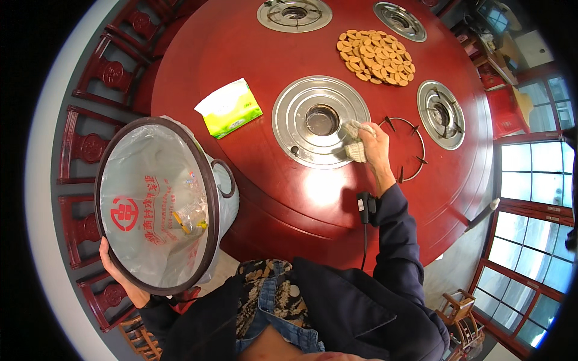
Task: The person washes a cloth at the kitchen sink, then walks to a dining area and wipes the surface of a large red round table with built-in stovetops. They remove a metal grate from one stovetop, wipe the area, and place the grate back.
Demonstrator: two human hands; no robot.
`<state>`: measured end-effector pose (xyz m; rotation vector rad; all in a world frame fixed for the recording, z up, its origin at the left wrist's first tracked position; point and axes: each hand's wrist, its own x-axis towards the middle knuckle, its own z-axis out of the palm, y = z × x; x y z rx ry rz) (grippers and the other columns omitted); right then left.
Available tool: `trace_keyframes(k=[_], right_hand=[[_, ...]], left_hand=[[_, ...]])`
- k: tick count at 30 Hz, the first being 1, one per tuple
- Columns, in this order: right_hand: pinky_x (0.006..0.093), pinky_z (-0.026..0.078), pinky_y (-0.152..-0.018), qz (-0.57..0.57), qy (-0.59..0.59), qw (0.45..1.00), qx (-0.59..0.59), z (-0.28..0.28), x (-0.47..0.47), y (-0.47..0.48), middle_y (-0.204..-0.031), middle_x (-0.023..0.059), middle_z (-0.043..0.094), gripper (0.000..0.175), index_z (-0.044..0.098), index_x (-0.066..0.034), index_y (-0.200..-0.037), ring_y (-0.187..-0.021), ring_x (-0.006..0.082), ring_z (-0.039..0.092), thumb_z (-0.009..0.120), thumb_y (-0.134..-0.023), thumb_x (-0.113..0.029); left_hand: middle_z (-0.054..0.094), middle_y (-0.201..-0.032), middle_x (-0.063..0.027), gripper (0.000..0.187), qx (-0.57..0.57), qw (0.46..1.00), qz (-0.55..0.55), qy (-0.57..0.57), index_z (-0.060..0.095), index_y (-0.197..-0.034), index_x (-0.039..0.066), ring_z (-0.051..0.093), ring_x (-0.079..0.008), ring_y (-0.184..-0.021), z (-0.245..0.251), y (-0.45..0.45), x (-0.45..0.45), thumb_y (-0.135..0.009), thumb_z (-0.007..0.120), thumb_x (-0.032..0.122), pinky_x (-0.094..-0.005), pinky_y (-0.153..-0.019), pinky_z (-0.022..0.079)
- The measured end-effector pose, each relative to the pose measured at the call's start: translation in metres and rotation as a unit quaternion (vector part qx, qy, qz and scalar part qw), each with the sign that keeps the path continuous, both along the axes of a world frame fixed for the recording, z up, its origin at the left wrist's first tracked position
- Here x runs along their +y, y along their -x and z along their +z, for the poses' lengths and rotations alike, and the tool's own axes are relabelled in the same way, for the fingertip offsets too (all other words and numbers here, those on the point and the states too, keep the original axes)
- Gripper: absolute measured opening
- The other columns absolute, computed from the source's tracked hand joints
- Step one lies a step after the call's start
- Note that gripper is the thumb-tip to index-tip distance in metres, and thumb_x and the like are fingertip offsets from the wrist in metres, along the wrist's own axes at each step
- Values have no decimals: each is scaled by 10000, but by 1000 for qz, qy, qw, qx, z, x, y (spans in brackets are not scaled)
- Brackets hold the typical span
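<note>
With my left hand (pixel 121 273) I grip the dark rim of a trash bin (pixel 229 207), tilted so its opening faces me. A printed plastic bag (pixel 135 162) lines it, with some wrappers (pixel 192 216) inside. My right hand (pixel 377 144) holds a bunched knitted cloth (pixel 356 146) against the right side of a round steel burner plate (pixel 289 122) set in the table. The plate's central well (pixel 322 120) is dark, and a small black knob (pixel 295 150) sits at its lower left. A loose wire pot ring (pixel 423 146) lies on the table right of my hand.
On the red round table (pixel 216 49) lie a green tissue pack (pixel 232 117) and wooden trivets (pixel 377 56). More burners (pixel 294 14) are set around it. A black plug-like device with a cord (pixel 366 207) is at the near edge. Carved red chairs (pixel 90 148) line the left wall.
</note>
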<state>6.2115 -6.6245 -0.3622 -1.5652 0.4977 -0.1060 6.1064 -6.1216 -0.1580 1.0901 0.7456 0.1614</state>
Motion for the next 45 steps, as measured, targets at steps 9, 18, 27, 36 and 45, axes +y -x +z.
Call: trace_keyframes(k=[9, 18, 27, 36, 45], right_hand=[[401, 455, -775, 239, 493, 825, -141, -33, 95, -83, -976, 94, 583, 274, 592, -96, -995, -916, 283, 537, 635, -740, -187], [401, 453, -689, 335, 541, 744, -204, -61, 82, -64, -776, 58, 551, 49, 567, -113, -774, -781, 267, 549, 563, -726, -125], [229, 493, -598, 97, -252, 960, -74, 67, 77, -59, -823, 60, 622, 188, 599, -13, -958, -700, 119, 608, 576, -780, 45], [333, 473, -594, 383, 296, 733, -478, 206, 206, -1, -766, 44, 562, 177, 597, -88, -827, -742, 219, 553, 552, -657, -65], [317, 495, -667, 117, 168, 978, -33, 53, 13, -45, -778, 163, 652, 270, 617, 13, -977, -751, 213, 643, 599, -772, -161]], left_hand=[[578, -1037, -78, 445, 61, 993, 94, -26, 560, -1067, 45, 543, -206, -900, 25, 3, -39, -820, 490, 408, -307, -786, 430], [585, -1020, -78, 433, 55, 992, 111, -33, 563, -1057, 44, 546, -203, -896, 32, 8, -46, -817, 496, 398, -316, -783, 434], [580, -1048, -98, 451, 6, 1000, 6, -22, 545, -1077, 31, 534, -212, -909, 15, -24, -20, -820, 501, 398, -314, -804, 417], [570, -1061, -80, 430, -13, 999, -13, -37, 539, -1105, 47, 540, -206, -936, 31, -25, -57, -841, 466, 379, -313, -824, 426], [543, -1096, -56, 442, 26, 998, 15, -61, 546, -1080, 43, 503, -176, -954, 17, -30, -55, -830, 489, 404, -286, -829, 396]])
